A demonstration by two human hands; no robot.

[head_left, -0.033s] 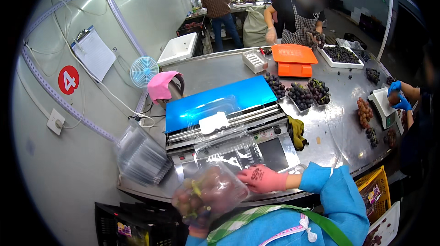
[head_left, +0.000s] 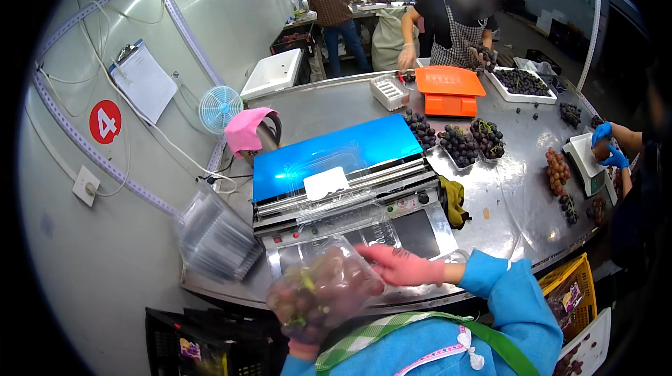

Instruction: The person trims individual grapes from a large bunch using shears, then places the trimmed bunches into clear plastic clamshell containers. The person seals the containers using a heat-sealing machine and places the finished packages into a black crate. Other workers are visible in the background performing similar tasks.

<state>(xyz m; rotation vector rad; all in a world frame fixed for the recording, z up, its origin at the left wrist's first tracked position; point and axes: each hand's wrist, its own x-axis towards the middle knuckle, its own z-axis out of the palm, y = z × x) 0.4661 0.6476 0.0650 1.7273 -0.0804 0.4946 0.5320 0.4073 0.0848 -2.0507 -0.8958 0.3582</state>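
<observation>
A clear film-wrapped tray of reddish grapes (head_left: 318,292) is held up, tilted, at the table's near edge. My left hand (head_left: 304,337), in a pink glove, supports it from below; most of its fingers are hidden behind the grapes. My right hand (head_left: 402,265), also pink-gloved, reaches to the pack's right side with fingers stretched out against the film. Just beyond the pack stands a film wrapping machine (head_left: 343,218) with a blue cover (head_left: 336,155). Clear film and a white card (head_left: 326,183) lie across it.
Nested clear trays (head_left: 217,236) stand at left beside a fan (head_left: 220,108). Dark grape packs (head_left: 458,146) and an orange scale (head_left: 450,89) are beyond the machine. Blue-gloved hands (head_left: 610,146) work at another scale (head_left: 584,162). A yellow crate (head_left: 577,292) is at lower right.
The grape pack has risen slightly, and my right hand has moved a little up and left along it. The white card looks turned. Across the table, a co-worker's hand has shifted left and down.
</observation>
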